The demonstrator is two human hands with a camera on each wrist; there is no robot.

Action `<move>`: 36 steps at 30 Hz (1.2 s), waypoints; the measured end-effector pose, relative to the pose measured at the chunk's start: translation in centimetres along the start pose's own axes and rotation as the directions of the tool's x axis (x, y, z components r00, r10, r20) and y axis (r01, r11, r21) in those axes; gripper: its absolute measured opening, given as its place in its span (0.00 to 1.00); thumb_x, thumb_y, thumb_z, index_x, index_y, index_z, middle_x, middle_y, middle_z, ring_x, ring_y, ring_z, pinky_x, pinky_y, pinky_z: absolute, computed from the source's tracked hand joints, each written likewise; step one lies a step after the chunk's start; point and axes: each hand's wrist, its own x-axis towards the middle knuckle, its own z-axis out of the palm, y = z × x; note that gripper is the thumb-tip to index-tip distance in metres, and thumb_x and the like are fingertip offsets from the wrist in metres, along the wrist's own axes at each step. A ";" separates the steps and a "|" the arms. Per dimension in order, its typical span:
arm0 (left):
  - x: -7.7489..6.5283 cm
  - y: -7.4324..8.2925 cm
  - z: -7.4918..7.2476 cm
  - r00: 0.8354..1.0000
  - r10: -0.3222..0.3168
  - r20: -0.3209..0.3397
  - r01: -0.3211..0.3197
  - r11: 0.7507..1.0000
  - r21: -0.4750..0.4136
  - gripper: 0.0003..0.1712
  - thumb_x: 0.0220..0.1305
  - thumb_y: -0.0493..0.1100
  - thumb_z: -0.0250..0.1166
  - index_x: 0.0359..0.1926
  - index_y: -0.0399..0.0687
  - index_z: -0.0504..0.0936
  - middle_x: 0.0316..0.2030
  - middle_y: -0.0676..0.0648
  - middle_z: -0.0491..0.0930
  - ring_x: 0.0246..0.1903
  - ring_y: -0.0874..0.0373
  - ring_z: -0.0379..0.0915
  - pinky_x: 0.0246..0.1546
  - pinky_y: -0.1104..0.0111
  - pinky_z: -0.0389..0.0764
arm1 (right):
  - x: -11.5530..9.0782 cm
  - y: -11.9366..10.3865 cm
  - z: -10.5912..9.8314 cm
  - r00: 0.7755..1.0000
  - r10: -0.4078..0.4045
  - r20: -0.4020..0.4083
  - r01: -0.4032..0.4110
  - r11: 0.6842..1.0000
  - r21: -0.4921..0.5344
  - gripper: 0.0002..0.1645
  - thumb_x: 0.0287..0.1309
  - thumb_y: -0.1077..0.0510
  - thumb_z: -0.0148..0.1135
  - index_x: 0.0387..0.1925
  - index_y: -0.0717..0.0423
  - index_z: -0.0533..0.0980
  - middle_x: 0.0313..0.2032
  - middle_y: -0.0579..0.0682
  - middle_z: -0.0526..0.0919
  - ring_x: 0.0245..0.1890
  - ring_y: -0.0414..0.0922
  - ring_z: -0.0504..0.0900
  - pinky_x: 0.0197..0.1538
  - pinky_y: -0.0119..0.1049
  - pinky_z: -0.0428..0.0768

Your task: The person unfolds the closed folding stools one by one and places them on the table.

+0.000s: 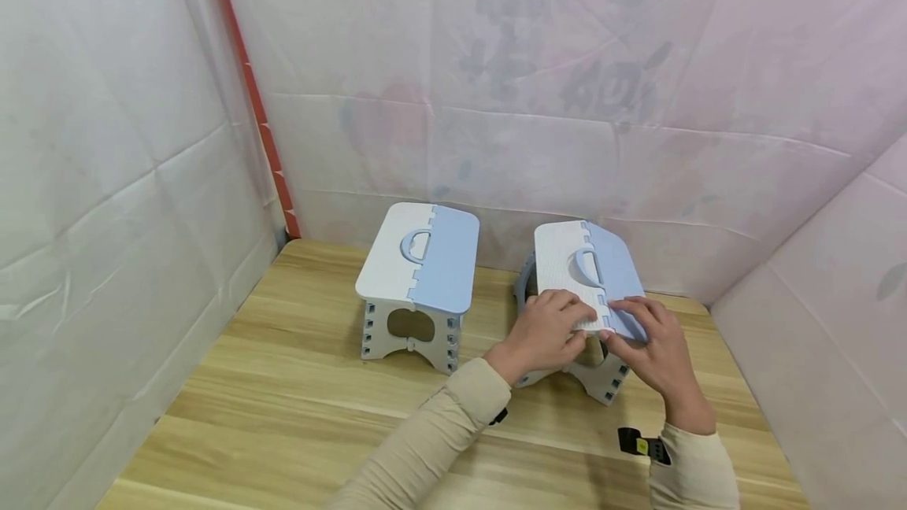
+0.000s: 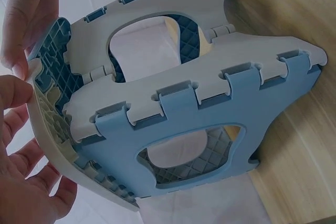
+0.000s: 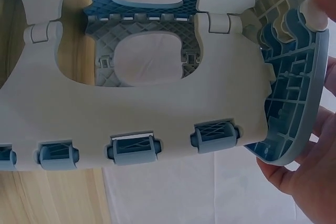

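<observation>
On the right stands a folding stool (image 1: 567, 254) with a white and light-blue top, its two top panels meeting at a slight angle along the hinge. My left hand (image 1: 549, 329) grips the near end of the white panel, fingers on top and thumb at the edge. Beside it, my right hand (image 1: 655, 341) holds the near end of the blue panel (image 3: 296, 98), thumb at the front edge. The ribbed underside (image 2: 55, 59) shows in the left wrist view. The white end leg panel (image 3: 152, 103) bends inward at its middle hinges.
A second folding stool (image 1: 453, 258) of the same colours stands upright to the left, its top flat. Both stools are on a wood-grain table (image 1: 283, 415). White sheeting (image 1: 496, 101) hangs behind and along both sides, with a red strip (image 1: 251, 93) at the back left.
</observation>
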 end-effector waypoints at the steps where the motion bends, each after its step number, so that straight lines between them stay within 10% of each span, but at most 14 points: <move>1: 0.0 0.0 0.0 1.000 0.000 0.001 0.000 1.000 0.004 0.14 0.63 0.49 0.56 0.49 0.63 0.80 0.47 0.57 0.73 0.49 0.61 0.66 0.42 0.71 0.67 | 0.0 0.1 0.0 1.000 -0.024 -0.010 0.024 1.000 0.001 0.26 0.40 0.53 0.72 0.43 0.61 0.79 0.45 0.66 0.75 0.43 0.64 0.70 0.41 0.55 0.62; 7: -0.1 0.1 0.1 1.000 0.011 -0.015 -0.010 0.999 0.037 0.13 0.63 0.50 0.57 0.48 0.64 0.80 0.46 0.58 0.73 0.50 0.61 0.66 0.42 0.70 0.67 | 0.0 0.2 0.3 0.996 -0.085 -0.040 0.085 0.996 -0.009 0.35 0.49 0.33 0.62 0.41 0.61 0.80 0.43 0.66 0.75 0.40 0.65 0.71 0.39 0.56 0.61; 36: -0.1 0.2 0.3 0.999 0.034 -0.002 -0.034 0.994 0.106 0.14 0.63 0.48 0.54 0.48 0.65 0.80 0.45 0.58 0.74 0.49 0.60 0.66 0.40 0.69 0.66 | 0.0 -0.1 0.3 0.995 -0.104 0.004 0.103 0.987 -0.125 0.39 0.53 0.27 0.51 0.40 0.59 0.79 0.42 0.67 0.75 0.39 0.65 0.71 0.36 0.58 0.62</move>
